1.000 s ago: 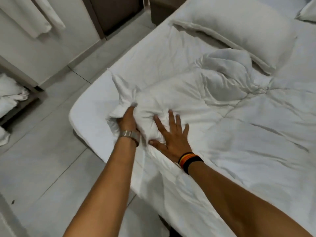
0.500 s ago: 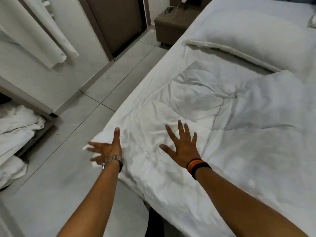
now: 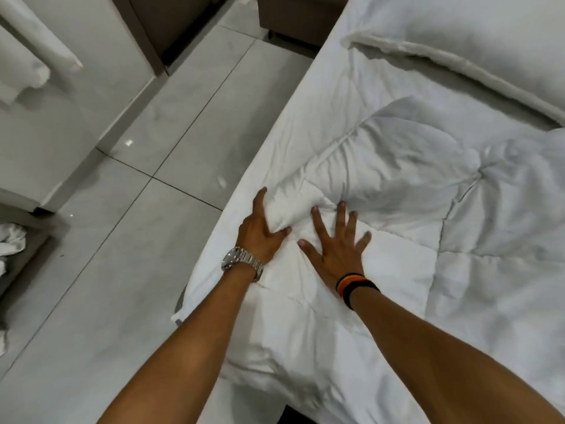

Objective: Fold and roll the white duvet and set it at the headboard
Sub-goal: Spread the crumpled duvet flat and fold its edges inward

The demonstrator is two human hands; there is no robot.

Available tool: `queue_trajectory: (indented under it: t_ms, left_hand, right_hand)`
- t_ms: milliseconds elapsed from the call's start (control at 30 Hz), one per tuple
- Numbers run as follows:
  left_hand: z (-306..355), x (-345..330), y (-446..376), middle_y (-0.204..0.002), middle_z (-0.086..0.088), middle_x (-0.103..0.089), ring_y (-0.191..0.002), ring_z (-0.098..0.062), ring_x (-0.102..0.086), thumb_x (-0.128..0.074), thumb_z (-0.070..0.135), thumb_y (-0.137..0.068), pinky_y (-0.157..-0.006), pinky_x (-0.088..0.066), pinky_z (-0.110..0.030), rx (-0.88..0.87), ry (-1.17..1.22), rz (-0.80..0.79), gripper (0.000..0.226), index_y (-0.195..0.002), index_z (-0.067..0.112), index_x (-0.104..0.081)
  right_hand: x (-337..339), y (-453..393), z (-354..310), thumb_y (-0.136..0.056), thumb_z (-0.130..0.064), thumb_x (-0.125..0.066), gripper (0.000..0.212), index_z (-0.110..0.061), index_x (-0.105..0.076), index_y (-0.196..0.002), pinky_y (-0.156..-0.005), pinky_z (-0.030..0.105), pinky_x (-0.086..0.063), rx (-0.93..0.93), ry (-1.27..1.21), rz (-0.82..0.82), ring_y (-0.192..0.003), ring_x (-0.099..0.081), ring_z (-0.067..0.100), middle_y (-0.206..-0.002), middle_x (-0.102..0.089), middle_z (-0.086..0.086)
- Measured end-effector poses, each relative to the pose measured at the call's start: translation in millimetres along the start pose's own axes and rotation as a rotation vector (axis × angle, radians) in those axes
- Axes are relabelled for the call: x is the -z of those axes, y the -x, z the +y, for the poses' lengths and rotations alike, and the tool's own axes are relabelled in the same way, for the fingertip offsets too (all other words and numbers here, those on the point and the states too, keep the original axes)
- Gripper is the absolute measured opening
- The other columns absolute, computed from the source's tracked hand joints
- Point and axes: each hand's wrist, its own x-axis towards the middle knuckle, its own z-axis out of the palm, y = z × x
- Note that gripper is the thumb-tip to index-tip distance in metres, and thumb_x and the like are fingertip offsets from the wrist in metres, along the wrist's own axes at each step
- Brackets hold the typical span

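duvet (image 3: 397, 185) lying crumpled across the bed (image 3: 305, 96), near edge hanging off the foot corner, far part bunched just short of the pillow (image 3: 477, 35). not rolled, not yet at the headboard.

changes in the last second: bunched corner, gripped tight a second ago, let go and dropped flat half a second ago; now taken up anew. left hand (image 3: 260, 231) back on the cloth at the bed's side edge, thumb and fingers closing round a puffy fold, watch (image 3: 241, 261) on the wrist. half a second ago same hand spread wide, off the edge over the tiled floor (image 3: 128, 240). right hand (image 3: 333, 246) in much the same spot throughout, flat, fingers spread, palm pressing the quilted cloth down, striped band (image 3: 354, 286) at the wrist.

meaning for the task: likely a re-grip after shaking the corner out; right hand pinning, left gathering the edge for a fold inward. early stage by the look of it, most of the cloth unsorted.

risk: hanging part sliding to the floor if the pinning palm lifts.
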Motion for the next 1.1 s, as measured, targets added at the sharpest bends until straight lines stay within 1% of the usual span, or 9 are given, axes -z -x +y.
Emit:
queue_trajectory:
  t_ms: [167, 300, 400, 533, 633, 833, 900, 967, 1100]
  left_hand:
    - [-4, 98, -7, -0.106, -0.003, -0.07, -0.098, -0.036, -0.07, -0.085, 0.028, -0.079, -0.075, -0.047, -0.03, -0.122, 0.021, 0.366, 0.098, -0.158, 0.028, -0.028]
    - [-43, 124, -8, -0.156, -0.014, -0.047, -0.133, -0.037, -0.055, -0.087, 0.047, -0.072, -0.103, -0.047, -0.038, 0.06, -0.09, 0.031, 0.125, -0.164, 0.027, -0.004]
    - [-62, 116, -19, -0.158, -0.015, -0.045, -0.135, -0.04, -0.053, -0.069, 0.078, -0.064, -0.106, -0.048, -0.049, 0.101, -0.143, -0.061, 0.129, -0.162, 0.031, 0.001]
    - [-60, 93, -122, -0.164, -0.011, -0.037, -0.144, -0.037, -0.043, -0.059, 0.082, -0.071, -0.112, -0.042, -0.053, -0.062, -0.191, -0.141, 0.12, -0.163, 0.023, -0.01]
    - [-24, 79, -155, -0.171, -0.008, -0.017, -0.154, -0.033, -0.024, -0.055, 0.082, -0.074, -0.12, -0.028, -0.056, -0.165, -0.228, -0.077, 0.12, -0.164, 0.022, -0.005]
    - [53, 40, -329, -0.173, -0.004, 0.0, -0.159, -0.029, 0.002, -0.081, 0.081, -0.054, -0.125, -0.002, -0.054, -0.46, -0.326, -0.227, 0.154, -0.163, 0.02, 0.009]
    - [76, 25, -365, -0.173, -0.004, -0.007, -0.159, -0.027, -0.006, -0.089, 0.077, -0.042, -0.127, -0.003, -0.052, -0.578, -0.321, -0.364, 0.165, -0.163, 0.024, 0.011]
    - [87, 21, -378, -0.166, -0.01, -0.029, -0.151, -0.033, -0.033, -0.096, 0.065, -0.04, -0.122, -0.029, -0.051, -0.615, -0.258, -0.46, 0.165, -0.163, 0.029, 0.008]
    - [103, 42, -384, -0.13, -0.015, -0.066, -0.111, -0.043, -0.066, -0.092, 0.052, -0.064, -0.089, -0.052, -0.042, -0.724, -0.389, -0.453, 0.125, -0.159, 0.034, -0.012]
  right_hand:
    - [30, -46, -93, -0.092, -0.083, -0.021, 0.08, -0.052, 0.006, -0.16, -0.115, 0.073, 0.002, 0.19, -0.096, 0.061, -0.158, 0.015, 0.035, -0.171, 0.024, 0.003]
    - [8, -34, -117, -0.094, -0.081, -0.022, 0.078, -0.054, 0.016, -0.157, -0.116, 0.074, 0.004, 0.151, -0.042, -0.157, -0.157, 0.019, 0.034, -0.17, 0.028, 0.001]
    - [-8, -17, -99, -0.095, -0.08, -0.019, 0.078, -0.051, 0.013, -0.16, -0.118, 0.072, 0.007, 0.078, -0.049, -0.179, -0.157, 0.019, 0.033, -0.17, 0.027, 0.004]
    - [-11, -75, -90, -0.086, -0.084, -0.006, 0.083, -0.05, 0.01, -0.161, -0.118, 0.072, 0.004, -0.196, -0.113, -0.029, -0.158, 0.018, 0.033, -0.17, 0.026, 0.005]
    - [18, -95, -84, -0.094, -0.082, -0.015, 0.078, -0.05, 0.013, -0.16, -0.117, 0.072, 0.01, -0.205, -0.147, 0.12, -0.156, 0.024, 0.031, -0.17, 0.028, 0.005]
    - [-13, -178, -94, -0.093, -0.084, -0.008, 0.08, -0.048, 0.013, -0.16, -0.111, 0.078, 0.01, -0.495, -0.09, 0.208, -0.157, 0.021, 0.035, -0.171, 0.024, 0.006]
    - [-24, -188, -92, -0.093, -0.084, -0.008, 0.08, -0.047, 0.006, -0.162, -0.111, 0.08, 0.006, -0.54, -0.016, 0.23, -0.158, 0.014, 0.037, -0.173, 0.015, 0.008]
    - [-31, -189, -93, -0.094, -0.083, -0.01, 0.079, -0.046, 0.002, -0.163, -0.11, 0.081, 0.003, -0.54, 0.031, 0.234, -0.158, 0.012, 0.038, -0.174, 0.011, 0.009]
    - [-19, -206, -110, -0.094, -0.082, -0.005, 0.077, -0.048, 0.004, -0.163, -0.109, 0.082, 0.003, -0.609, -0.027, 0.249, -0.157, 0.015, 0.04, -0.173, 0.014, 0.01]
